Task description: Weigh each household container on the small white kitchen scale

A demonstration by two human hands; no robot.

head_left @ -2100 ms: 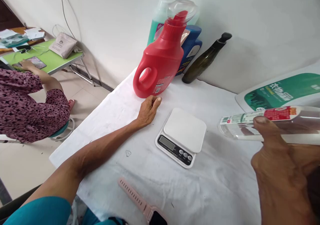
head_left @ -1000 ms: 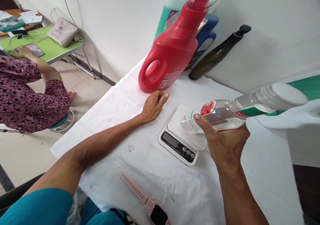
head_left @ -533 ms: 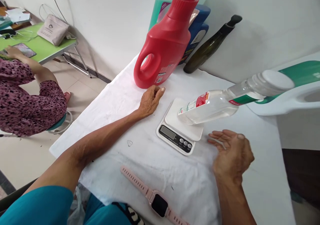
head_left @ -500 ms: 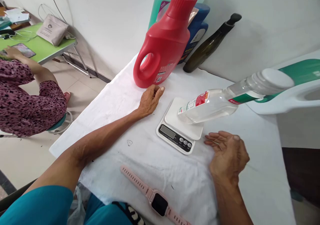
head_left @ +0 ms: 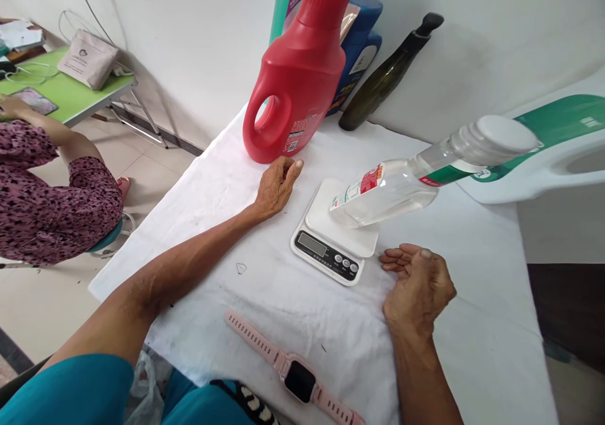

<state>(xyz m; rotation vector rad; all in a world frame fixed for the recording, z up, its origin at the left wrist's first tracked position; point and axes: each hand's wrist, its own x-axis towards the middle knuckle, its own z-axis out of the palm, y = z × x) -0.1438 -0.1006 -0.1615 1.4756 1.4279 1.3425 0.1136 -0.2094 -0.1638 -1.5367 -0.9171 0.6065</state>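
Teal short sleeve, bare forearms

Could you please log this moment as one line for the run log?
left hand: empty, resting by red jug | right hand: empty, beside scale | clear bottle: standing on scale

red jug [head_left: 295, 91] cap cut off, scale [head_left: 331, 239] display unreadable

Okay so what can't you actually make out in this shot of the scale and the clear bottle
- Scale display, head view: too small to read.
- Clear bottle: its base hides part of the scale platform, and the label print is too small to read.
- Red jug cap: cut off by the top edge.
- Bottles behind the red jug: mostly hidden by it.
- Right hand: curled fingers hide the palm.
- Left hand: whether it touches the jug is unclear.
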